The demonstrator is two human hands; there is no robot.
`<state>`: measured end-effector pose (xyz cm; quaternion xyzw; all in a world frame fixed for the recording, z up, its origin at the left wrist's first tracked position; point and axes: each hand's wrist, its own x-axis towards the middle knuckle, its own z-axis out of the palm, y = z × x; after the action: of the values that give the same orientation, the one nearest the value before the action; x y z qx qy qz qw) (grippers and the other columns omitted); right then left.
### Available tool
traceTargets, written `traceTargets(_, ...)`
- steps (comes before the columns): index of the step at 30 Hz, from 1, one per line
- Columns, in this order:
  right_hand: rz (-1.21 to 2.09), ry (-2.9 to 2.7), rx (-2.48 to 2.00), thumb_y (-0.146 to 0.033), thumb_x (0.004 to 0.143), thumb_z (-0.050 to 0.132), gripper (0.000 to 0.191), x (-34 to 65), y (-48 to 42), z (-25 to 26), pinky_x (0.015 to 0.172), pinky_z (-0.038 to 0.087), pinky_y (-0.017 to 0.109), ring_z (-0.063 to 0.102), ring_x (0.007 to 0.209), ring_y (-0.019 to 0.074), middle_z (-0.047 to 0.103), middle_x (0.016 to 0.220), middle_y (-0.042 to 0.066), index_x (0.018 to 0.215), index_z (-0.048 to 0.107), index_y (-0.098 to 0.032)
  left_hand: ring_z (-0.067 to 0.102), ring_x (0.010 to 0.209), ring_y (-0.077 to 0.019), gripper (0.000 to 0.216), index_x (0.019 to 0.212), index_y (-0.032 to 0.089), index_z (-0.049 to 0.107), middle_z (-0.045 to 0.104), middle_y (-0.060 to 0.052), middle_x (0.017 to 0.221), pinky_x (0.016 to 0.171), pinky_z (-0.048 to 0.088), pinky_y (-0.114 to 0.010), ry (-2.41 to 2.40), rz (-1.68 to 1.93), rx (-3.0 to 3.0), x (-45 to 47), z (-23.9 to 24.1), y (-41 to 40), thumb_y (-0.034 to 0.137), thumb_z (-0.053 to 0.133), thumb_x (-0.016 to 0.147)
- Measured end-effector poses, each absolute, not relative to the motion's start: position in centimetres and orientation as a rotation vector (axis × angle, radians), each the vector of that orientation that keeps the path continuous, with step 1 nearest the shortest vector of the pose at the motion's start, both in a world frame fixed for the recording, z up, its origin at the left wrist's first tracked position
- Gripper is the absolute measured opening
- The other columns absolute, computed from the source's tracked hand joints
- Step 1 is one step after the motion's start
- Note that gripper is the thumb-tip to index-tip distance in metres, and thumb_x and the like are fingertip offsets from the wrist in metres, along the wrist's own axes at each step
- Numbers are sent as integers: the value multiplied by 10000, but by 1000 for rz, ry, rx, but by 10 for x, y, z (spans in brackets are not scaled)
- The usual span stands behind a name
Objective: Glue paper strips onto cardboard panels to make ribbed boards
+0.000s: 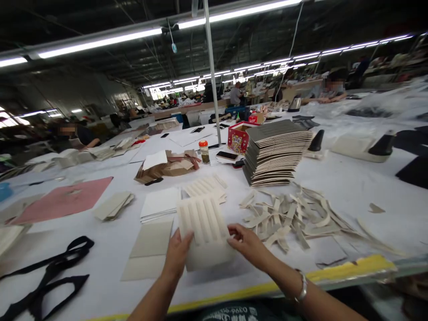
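Note:
Between my two hands is a cream-coloured panel (204, 225) with several raised ridges, tilted up above the table. My left hand (179, 250) grips its left edge, thumb on the front face. At the right edge, my right hand (245, 240) has its thumb and fingers closed on the panel. Just behind lies another ridged piece (202, 185). To the left are a stack of white sheets (159, 203) and flat beige pieces (152, 240). A loose heap of cut beige strips (290, 216) lies right of my right hand.
A tall stack of grey-backed panels (277, 154) stands behind the strips. Nearby are a red box (238, 137), a jar with an orange lid (204, 152) and a phone (227, 155). Black cut pieces (55, 272) and a pink sheet (67, 200) lie left. Yellow tape (351, 269) lines the front edge.

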<state>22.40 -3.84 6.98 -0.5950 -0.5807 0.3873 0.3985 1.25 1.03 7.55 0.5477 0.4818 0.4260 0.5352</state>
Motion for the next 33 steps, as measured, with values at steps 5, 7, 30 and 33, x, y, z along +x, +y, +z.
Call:
traceTargets(5, 527, -1544, -1749, -247, 726, 491, 408, 246, 46, 107, 783, 437, 315, 568, 815, 169, 545, 1063, 134, 1103, 483, -90, 580, 966, -196, 414, 1165, 122, 428, 567, -153, 1135, 820, 459, -333, 1343, 1062, 1476, 50, 103, 107, 339, 480, 816)
traceTargets(7, 344, -1561, -1827, -270, 725, 503, 447, 247, 57, 94, 839, 416, 360, 554, 902, 210, 508, 1111, 172, 1123, 469, -71, 549, 1022, -201, 494, 1220, 97, 366, 509, -184, 1198, 861, 433, -340, 1476, 1063, 1596, 42, 98, 119, 319, 507, 802)
traceTargets(30, 1810, -1221, -1448, -242, 812, 442, 118, 29, 32, 34, 510, 434, 157, 586, 669, 81, 623, 852, 63, 861, 497, -150, 180, 1283, -359, 874, 1328, 142, 302, 230, -176, 1401, 992, 181, -548, 2043, 67, 2330, -133, -4, -31, 567, 596, 623)
traceTargets(33, 1794, -1294, -1463, -257, 803, 475, 152, 24, 35, 36, 405, 371, 157, 521, 491, 72, 587, 599, 10, 710, 514, -143, 227, 1274, -336, 698, 1338, 160, 290, 265, -157, 1392, 985, 226, -525, 2025, 145, 2382, -133, -10, -33, 398, 544, 732)
